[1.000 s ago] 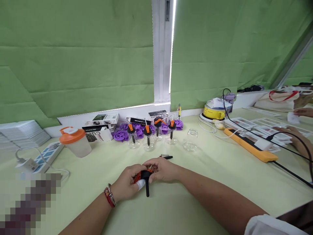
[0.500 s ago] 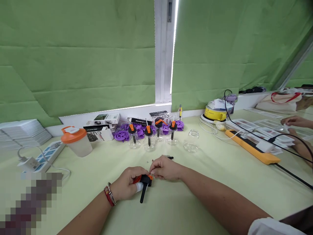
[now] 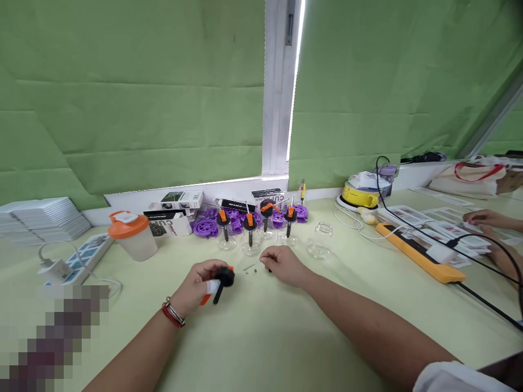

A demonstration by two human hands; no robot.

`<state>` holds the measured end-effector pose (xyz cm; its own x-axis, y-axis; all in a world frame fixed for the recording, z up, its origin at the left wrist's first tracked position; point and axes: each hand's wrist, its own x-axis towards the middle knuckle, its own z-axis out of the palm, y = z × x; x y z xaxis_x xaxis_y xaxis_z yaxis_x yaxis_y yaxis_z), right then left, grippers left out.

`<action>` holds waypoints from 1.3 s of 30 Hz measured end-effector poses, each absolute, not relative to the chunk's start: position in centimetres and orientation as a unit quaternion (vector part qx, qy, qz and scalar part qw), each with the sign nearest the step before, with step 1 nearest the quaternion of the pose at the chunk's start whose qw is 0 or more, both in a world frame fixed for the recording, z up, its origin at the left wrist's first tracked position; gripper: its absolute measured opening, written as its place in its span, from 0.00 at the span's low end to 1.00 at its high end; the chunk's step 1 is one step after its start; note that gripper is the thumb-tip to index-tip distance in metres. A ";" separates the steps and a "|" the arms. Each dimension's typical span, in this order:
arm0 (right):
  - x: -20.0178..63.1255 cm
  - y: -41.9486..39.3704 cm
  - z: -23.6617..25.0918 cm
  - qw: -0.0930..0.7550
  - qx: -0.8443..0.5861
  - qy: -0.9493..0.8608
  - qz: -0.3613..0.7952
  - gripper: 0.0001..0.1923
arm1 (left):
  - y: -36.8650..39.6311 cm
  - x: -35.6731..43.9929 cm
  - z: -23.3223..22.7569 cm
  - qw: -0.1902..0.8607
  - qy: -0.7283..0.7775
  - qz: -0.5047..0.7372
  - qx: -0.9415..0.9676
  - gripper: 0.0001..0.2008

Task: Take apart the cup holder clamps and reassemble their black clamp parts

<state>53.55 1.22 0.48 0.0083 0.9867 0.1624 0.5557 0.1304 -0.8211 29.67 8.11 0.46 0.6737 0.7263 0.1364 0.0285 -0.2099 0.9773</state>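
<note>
"CU" in red on white box [image 3: 174,226], rest illegible

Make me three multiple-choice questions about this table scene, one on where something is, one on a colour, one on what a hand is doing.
1. Where does the clear plastic tub with the orange lid stand?
A. left of the row of small glass jars
B. right of the yellow round device
C. on the stack of white booklets

2. What colour are the flat plastic wheels by the wall?
A. yellow
B. purple
C. red

3. What is the person's left hand doing?
A. lying flat and empty
B. gripping a black-and-orange sprayer head
C. lifting a jar

Answers:
1. A, the tub sits well left of the small glass jars.
2. B, they show purple behind the jars.
3. B, the fingers close around the black-and-orange sprayer head, while the right hand pinches a thin rod.
</note>
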 end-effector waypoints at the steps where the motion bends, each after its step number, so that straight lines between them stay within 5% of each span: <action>1: 53.1 1.2 0.3 0.358 -0.592 -0.689 0.216 0.11 | 8.5 29.8 0.1 0.541 0.309 0.352 0.698 0.17; 7: 47.9 0.7 -2.6 0.044 -0.500 -0.860 -0.087 0.11 | 9.8 30.6 -1.6 0.433 0.443 0.436 0.653 0.21; 15: 46.2 1.6 -4.6 0.016 -0.508 -0.855 -0.101 0.10 | 9.1 31.2 -2.2 0.446 0.456 0.419 0.646 0.22; 19: 46.9 1.5 -3.9 0.079 -0.541 -0.837 -0.032 0.12 | 8.8 31.4 -2.3 0.444 0.455 0.423 0.646 0.21; 22: 47.7 1.3 -2.6 0.235 -0.611 -0.753 0.068 0.16 | 8.2 31.4 -2.1 0.433 0.433 0.409 0.677 0.20; 25: 48.4 1.6 -1.8 0.389 -0.613 -0.640 0.252 0.20 | 7.3 31.7 -1.9 0.434 0.389 0.380 0.718 0.20; 29: 48.7 2.4 -2.0 0.444 -0.556 -0.542 0.447 0.16 | 6.7 32.1 -1.5 0.469 0.332 0.343 0.743 0.19; 32: 49.3 2.7 -1.6 0.536 -0.544 -0.477 0.434 0.15 | 7.7 31.5 -1.3 0.456 0.380 0.342 0.728 0.17; 36: 50.4 2.6 -0.3 0.647 -0.514 -0.441 0.349 0.21 | 10.3 29.2 -1.3 0.234 0.575 0.291 0.727 0.14; 39: 50.7 2.4 0.1 0.652 -0.502 -0.454 0.343 0.19 | 11.8 27.8 -1.4 0.158 0.628 0.228 0.727 0.11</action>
<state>50.68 2.41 0.08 0.3534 0.9023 0.2471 0.0081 0.2612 -0.9652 27.79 11.82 -1.39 0.1071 0.9853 0.1328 0.8413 -0.1610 0.5160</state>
